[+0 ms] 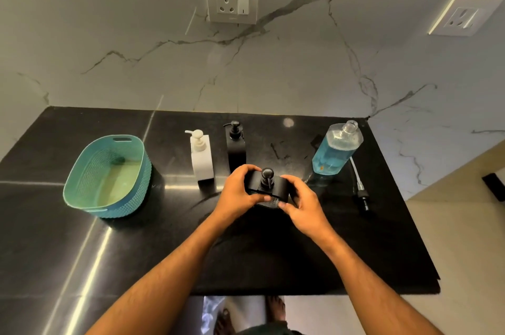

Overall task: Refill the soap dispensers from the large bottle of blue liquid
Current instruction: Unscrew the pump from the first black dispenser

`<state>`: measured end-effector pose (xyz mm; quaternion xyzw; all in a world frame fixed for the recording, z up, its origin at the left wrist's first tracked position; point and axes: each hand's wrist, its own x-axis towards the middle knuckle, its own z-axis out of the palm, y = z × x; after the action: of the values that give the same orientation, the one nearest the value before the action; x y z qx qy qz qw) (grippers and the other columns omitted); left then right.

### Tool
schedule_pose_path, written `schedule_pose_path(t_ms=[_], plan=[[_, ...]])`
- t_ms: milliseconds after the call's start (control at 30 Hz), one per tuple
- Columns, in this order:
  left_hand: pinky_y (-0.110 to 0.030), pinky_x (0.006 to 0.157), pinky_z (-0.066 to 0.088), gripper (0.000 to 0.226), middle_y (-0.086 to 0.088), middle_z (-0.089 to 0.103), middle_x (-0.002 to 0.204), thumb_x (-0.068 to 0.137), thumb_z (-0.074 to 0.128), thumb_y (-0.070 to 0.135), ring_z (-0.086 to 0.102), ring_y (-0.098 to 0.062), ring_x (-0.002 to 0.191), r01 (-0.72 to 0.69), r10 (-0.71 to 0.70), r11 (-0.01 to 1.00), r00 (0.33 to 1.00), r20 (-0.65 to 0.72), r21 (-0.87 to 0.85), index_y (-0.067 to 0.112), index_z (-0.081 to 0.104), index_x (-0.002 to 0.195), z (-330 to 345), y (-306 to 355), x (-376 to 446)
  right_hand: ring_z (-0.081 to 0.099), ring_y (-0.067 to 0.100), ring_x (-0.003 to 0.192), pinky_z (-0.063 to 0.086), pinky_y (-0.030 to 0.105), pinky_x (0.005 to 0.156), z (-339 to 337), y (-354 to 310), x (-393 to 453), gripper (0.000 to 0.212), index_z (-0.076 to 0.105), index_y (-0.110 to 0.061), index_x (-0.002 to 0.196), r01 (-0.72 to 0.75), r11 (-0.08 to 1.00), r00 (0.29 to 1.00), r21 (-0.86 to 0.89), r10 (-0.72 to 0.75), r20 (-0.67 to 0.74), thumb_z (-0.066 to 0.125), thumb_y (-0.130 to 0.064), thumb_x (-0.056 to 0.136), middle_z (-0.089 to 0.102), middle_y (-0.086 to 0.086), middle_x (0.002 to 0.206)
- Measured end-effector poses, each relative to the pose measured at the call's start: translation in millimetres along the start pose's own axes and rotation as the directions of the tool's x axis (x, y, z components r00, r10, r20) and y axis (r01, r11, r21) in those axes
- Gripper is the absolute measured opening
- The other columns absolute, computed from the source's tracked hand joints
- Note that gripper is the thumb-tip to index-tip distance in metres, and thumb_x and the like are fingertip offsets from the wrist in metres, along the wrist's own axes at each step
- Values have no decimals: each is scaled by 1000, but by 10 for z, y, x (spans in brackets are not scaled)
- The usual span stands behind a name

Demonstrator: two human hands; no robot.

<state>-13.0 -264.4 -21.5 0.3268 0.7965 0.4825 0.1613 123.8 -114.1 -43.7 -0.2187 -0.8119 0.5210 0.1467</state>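
Observation:
A black soap dispenser (266, 184) with its pump head on stands at the middle of the black counter (355, 247). My left hand (237, 195) grips its left side and my right hand (302, 204) grips its right side. Behind it stand a white dispenser (201, 155) and a second black dispenser (235, 147), both with pumps on. At the back right is the large clear bottle of blue liquid (336, 150), its neck uncapped. Its black pump with a white tube (360, 188) lies flat on the counter to the bottle's right.
A teal plastic basket (108, 177) sits on the counter's left side. A marble wall with two power sockets (231, 0) rises behind. The counter's front edge runs just above a person's bare feet (274, 307), and its right edge drops off near the pump.

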Motion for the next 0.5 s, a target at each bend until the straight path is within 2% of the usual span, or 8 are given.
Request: schedule_pose_path(t_ms=[100,200,300,400,500], plan=[[-40,91,55,65,5,66,108,57,97,30,64,-10,101,35,-35,999,999,-38,-13,21,63,111,-2,-35,-87,56,10,131,48,42,111,42,-7,-24,75,54,-49,131,3,1000,1000,-18,-3,-11,74,1,78,60,-13,133],[-37,89,56,65,9,66,105,55,97,36,63,-5,99,59,-60,998,997,-56,-7,22,62,109,16,-59,-168,56,12,130,49,42,110,74,-21,-51,75,54,-30,138,-3,999,999,-33,2,-43,74,9,78,58,-7,134],[-37,89,56,65,10,66,104,55,98,37,62,-5,98,70,-70,997,995,-73,5,23,62,108,37,-82,-229,58,15,126,51,41,108,97,-110,-93,69,57,-16,137,20,995,998,-94,-25,-50,73,11,76,59,-2,130],[-35,89,55,65,9,65,106,57,97,34,61,-6,99,68,-66,997,995,-76,21,22,61,109,51,-85,-277,58,17,123,51,40,107,108,-260,-146,67,57,-9,138,32,981,998,-193,-43,-49,72,6,74,60,3,131],[-29,85,55,60,8,63,105,62,94,34,60,-5,96,51,-47,998,995,-87,45,23,61,109,60,-71,-308,57,16,121,49,34,106,120,-449,-204,68,56,-9,138,44,951,992,-306,-78,-101,74,-11,72,61,2,129]])
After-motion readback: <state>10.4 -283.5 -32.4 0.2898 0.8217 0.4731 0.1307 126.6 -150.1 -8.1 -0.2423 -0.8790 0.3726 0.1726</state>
